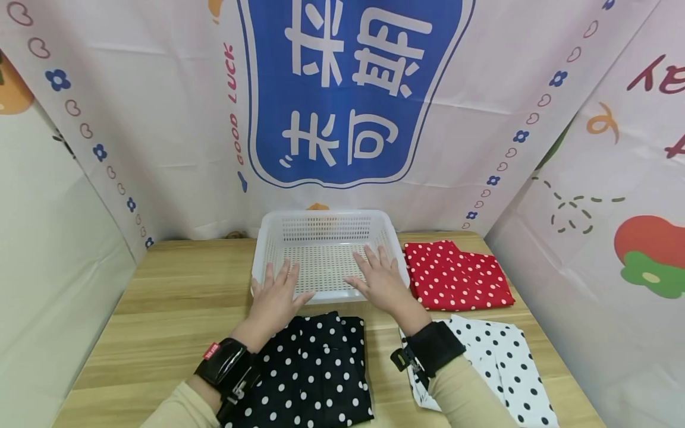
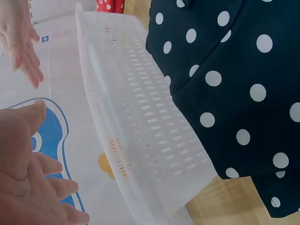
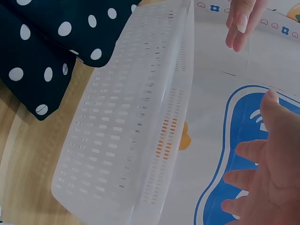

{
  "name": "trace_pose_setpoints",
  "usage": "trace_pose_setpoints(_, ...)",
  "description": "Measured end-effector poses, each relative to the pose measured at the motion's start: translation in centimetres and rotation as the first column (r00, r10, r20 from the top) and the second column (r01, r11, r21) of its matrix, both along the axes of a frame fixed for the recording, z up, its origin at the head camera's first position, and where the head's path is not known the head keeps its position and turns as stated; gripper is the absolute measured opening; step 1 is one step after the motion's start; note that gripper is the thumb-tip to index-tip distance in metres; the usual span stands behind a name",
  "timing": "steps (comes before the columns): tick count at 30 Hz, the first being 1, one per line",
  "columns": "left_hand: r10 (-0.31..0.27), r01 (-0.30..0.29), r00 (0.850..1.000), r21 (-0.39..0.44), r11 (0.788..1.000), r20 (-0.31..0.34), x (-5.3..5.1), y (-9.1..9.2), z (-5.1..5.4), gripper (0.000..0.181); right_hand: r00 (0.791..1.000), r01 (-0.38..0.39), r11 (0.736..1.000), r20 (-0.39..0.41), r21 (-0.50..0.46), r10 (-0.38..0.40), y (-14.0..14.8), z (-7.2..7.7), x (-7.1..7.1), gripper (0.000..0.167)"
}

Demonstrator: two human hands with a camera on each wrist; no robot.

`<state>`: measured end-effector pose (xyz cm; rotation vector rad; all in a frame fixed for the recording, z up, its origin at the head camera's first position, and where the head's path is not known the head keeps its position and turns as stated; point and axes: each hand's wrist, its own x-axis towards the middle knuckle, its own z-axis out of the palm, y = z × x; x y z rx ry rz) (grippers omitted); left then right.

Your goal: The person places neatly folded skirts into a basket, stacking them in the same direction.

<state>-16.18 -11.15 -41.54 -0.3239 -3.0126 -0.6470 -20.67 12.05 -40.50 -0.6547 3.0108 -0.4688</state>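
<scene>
Over the near rim of a white perforated plastic basket [image 1: 327,264] I see both hands with fingers spread. My left hand [image 1: 274,302] hovers by the basket's left front side, and my right hand [image 1: 381,284] by its right front side. Neither one holds anything. In the left wrist view, a gap shows between the left hand [image 2: 28,164] and the basket [image 2: 154,108]. Folded black fabric with white dots [image 1: 321,368] lies just in front of the basket, partly covered by the left forearm. No contents are visible inside the basket.
Folded red fabric with white dots [image 1: 455,276] lies right of the basket. Nearer me on the right is folded white fabric with black dots [image 1: 508,362], partly behind the right forearm. The wooden table [image 1: 182,309] meets printed cloth walls [image 1: 176,148] behind and at both sides.
</scene>
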Motion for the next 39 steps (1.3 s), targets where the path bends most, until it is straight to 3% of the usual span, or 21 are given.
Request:
trace_pose_setpoints(7,0.005,-0.003,0.998,-0.031,1.0,0.055,0.4,0.0,-0.6,0.072,1.0,-0.02,1.0,-0.012,0.022,0.02,0.1,-0.7,0.7,0.066)
trace_pose_setpoints(18,-0.001,0.001,1.0,-0.013,1.0,0.017,1.4,-0.3,-1.5,0.071,1.0,-0.014,0.999,-0.012,0.029,0.015,0.3,-1.3,1.8,0.064)
trace_pose_setpoints(25,-0.01,0.011,1.0,-0.026,1.0,0.025,2.2,-0.1,-1.6,0.071,0.999,-0.036,0.999,-0.006,0.025,0.036,0.3,-1.4,2.7,0.064)
trace_pose_setpoints(39,0.026,-0.026,0.998,-0.01,1.0,0.053,3.5,-0.7,-2.8,0.07,0.996,-0.073,0.997,-0.049,0.006,0.073,0.0,-1.8,3.7,0.064)
